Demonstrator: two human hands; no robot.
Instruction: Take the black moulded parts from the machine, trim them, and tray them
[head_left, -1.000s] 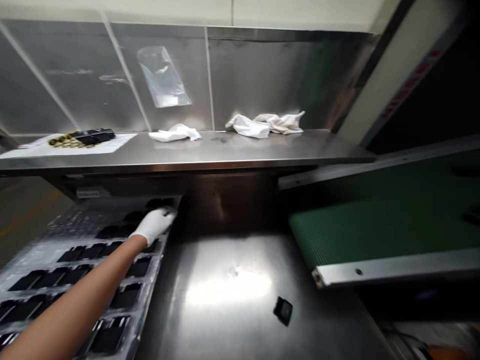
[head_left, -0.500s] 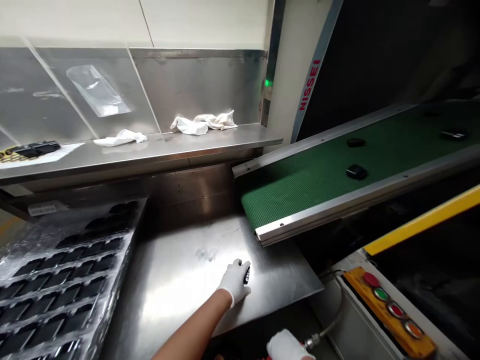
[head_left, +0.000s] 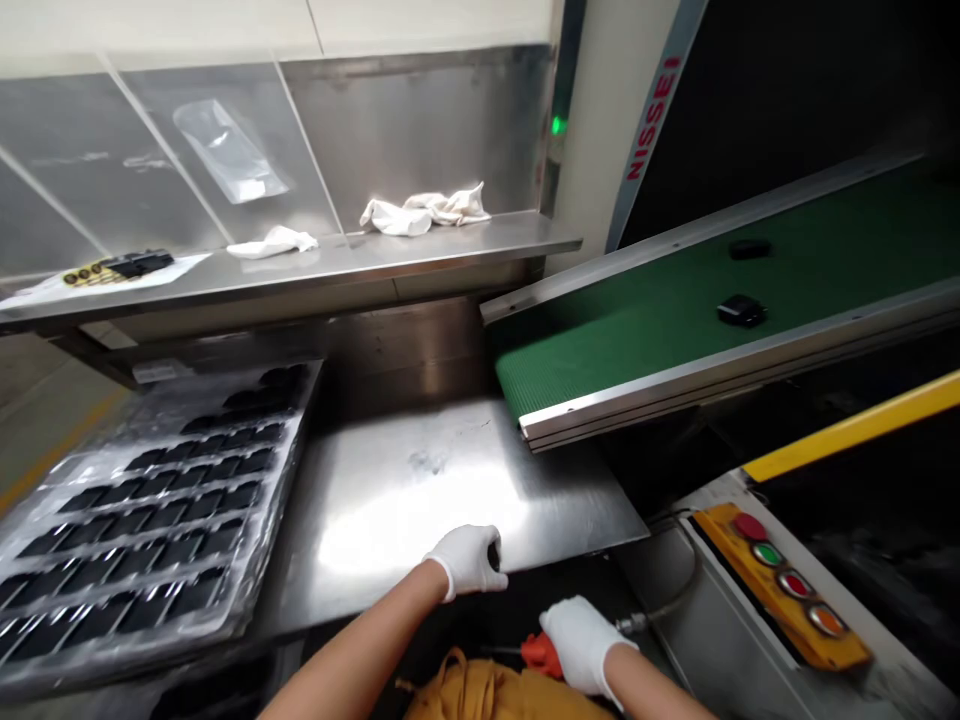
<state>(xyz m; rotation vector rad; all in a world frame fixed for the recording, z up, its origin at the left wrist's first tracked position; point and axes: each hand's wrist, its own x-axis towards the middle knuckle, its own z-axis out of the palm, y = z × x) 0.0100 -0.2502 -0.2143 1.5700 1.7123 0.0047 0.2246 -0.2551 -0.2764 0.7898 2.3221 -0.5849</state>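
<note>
My left hand [head_left: 466, 560], in a white glove, is closed on a small black part [head_left: 493, 556] over the near edge of the steel table [head_left: 450, 440]. Only the part's edge shows between thumb and fingers. My right hand [head_left: 581, 640], also gloved in white, grips a red air tool [head_left: 541, 655] whose thin nozzle points left. A hose fitting comes out behind that hand.
At left lies a plastic tray [head_left: 289, 480] with rows of black parts. A green conveyor [head_left: 622, 330] carries black parts at right. An orange button panel [head_left: 780, 585] stands at lower right. White cloths [head_left: 427, 212] lie on the back shelf [head_left: 375, 262].
My left hand has drawn the black part back toward the table's near edge. My right hand has risen further into view, showing the red tool. The view has shifted.
</note>
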